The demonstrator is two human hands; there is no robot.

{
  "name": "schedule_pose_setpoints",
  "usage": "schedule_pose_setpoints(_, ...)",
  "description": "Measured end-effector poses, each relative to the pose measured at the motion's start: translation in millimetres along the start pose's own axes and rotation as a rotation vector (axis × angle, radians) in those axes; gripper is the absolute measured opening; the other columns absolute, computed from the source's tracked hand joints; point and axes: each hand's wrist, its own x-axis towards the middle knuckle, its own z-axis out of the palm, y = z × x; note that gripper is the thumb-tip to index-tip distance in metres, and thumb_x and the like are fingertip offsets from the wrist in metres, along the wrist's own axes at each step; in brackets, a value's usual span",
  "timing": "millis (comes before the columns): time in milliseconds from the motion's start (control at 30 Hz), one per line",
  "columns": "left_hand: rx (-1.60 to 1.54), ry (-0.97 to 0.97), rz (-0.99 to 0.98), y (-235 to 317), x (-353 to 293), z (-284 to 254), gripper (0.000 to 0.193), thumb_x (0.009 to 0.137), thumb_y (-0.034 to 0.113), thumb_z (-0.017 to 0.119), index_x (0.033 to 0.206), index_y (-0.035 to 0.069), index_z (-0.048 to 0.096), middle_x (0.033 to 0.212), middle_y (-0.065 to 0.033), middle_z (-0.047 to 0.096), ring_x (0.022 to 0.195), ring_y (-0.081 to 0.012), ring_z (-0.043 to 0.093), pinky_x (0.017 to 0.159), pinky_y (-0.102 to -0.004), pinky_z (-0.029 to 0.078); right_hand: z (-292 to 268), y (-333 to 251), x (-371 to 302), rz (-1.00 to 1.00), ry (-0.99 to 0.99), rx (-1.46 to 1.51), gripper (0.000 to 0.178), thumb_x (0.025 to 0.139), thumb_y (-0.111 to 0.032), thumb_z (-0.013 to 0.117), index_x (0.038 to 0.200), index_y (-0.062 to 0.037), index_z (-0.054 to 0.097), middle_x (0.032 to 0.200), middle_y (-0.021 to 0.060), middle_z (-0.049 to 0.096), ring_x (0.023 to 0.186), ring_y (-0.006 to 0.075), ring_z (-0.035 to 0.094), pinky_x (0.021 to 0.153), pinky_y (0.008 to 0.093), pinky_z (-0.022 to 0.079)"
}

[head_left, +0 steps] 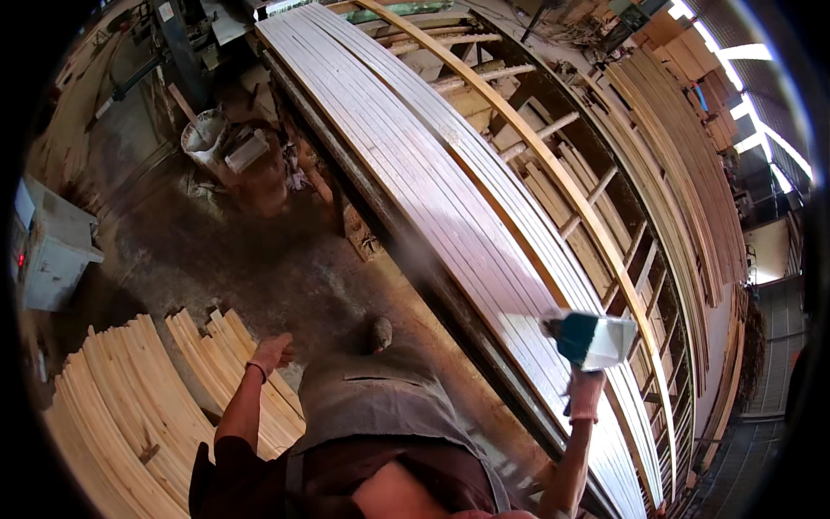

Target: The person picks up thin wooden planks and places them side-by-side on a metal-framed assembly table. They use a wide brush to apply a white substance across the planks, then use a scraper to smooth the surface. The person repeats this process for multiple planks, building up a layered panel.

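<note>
My right hand (586,400), in a pale knit glove, grips a teal spray gun (581,337) with a boxy, translucent pale cup. It is held over long boards (415,164) lying side by side, coated white and shiny. A faint whitish mist spreads to the left of the gun's nozzle, above the boards. My left hand (271,353), also gloved, hangs at my left side with its fingers loosely stretched and nothing in it. Below it lie bare pale wood strips (251,381).
More bare strips (121,372) are stacked at the lower left. A splattered bucket (205,134) with a stick stands beyond, near a grey box (60,246). Right of the boards runs a rack with wooden rungs (596,186), then long brown planks (683,164).
</note>
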Motion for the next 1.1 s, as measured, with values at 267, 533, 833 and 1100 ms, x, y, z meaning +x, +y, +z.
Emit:
schedule_pose_setpoints(267, -0.226, 0.148, -0.076, -53, 1, -54, 0.046, 0.094, 0.046, 0.066, 0.107, 0.002, 0.067, 0.094, -0.013, 0.071, 0.081, -0.0267, 0.069, 0.073, -0.0393, 0.056, 68, -228, 137, -0.734, -0.119, -0.065, 0.017, 0.078, -0.005, 0.065, 0.093, -0.0009, 0.072, 0.08, 0.0151, 0.072, 0.08, 0.032, 0.07, 0.077, 0.0457, 0.055)
schedule_pose_setpoints(533, -0.406, 0.113, -0.327, -169, 57, -116, 0.077, 0.096, 0.055, 0.057, 0.141, -0.007, 0.048, 0.128, -0.0259, 0.064, 0.114, -0.043, 0.064, 0.095, -0.0539, 0.052, 180, -481, 208, -0.655, -0.269, 0.048, 0.035, 0.088, -0.028, 0.074, 0.102, 0.0035, 0.074, 0.089, 0.0205, 0.076, 0.086, 0.0275, 0.074, 0.077, 0.04, 0.055)
schedule_pose_setpoints(833, -0.705, 0.161, 0.056, 49, 130, -274, 0.038, 0.095, 0.05, 0.065, 0.088, 0.013, 0.067, 0.077, -0.0049, 0.067, 0.069, -0.019, 0.064, 0.069, -0.0411, 0.054, 220, -718, 154, -0.583, -0.44, 0.021, 0.023, 0.096, -0.01, 0.058, 0.114, -0.0057, 0.071, 0.089, 0.0085, 0.075, 0.086, 0.0242, 0.072, 0.075, 0.0373, 0.058)
schedule_pose_setpoints(1100, -0.763, 0.245, 0.026, 147, 143, -315, 0.059, 0.091, 0.05, 0.069, 0.123, 0.0, 0.064, 0.107, -0.014, 0.071, 0.09, -0.0238, 0.07, 0.082, -0.0374, 0.055, 471, -809, 135, -1.465, -0.323, -0.235, 0.031, 0.094, -0.017, 0.063, 0.122, -0.0025, 0.065, 0.11, 0.0133, 0.071, 0.103, 0.0255, 0.067, 0.086, 0.0364, 0.053)
